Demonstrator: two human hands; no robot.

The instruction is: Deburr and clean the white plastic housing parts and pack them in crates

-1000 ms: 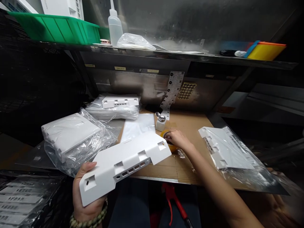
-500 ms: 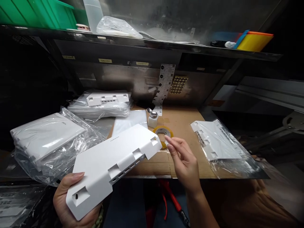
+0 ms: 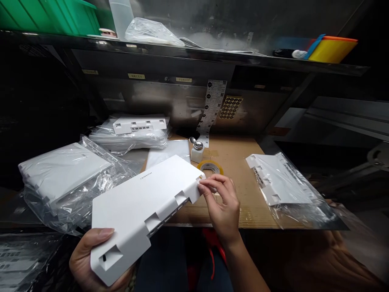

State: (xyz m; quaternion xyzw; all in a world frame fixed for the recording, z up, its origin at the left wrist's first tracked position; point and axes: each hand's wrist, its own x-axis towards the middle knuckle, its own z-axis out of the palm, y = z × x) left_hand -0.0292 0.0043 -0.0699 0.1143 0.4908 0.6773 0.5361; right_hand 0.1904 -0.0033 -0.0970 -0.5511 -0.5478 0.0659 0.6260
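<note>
My left hand grips the near end of a long white plastic device housing, held above the front edge of the cardboard-covered bench. The fingertips of my right hand are pinched together and touch the housing's far corner; whatever lies between them is too small to make out. A yellow tape roll lies on the cardboard just behind that hand. A small white pump bottle with a metal cap stands behind the roll.
Bagged white housings lie at the left, back left and right. A label strip and a dotted sticker sheet hang on the back wall. The upper shelf carries a green bin, a bottle and yellow plastic pieces. A red-handled tool hangs below the bench.
My right hand left the tape roll, lifted with fingers pinched, and came to the housing's far corner. The left hand raised and turned the housing slightly.
</note>
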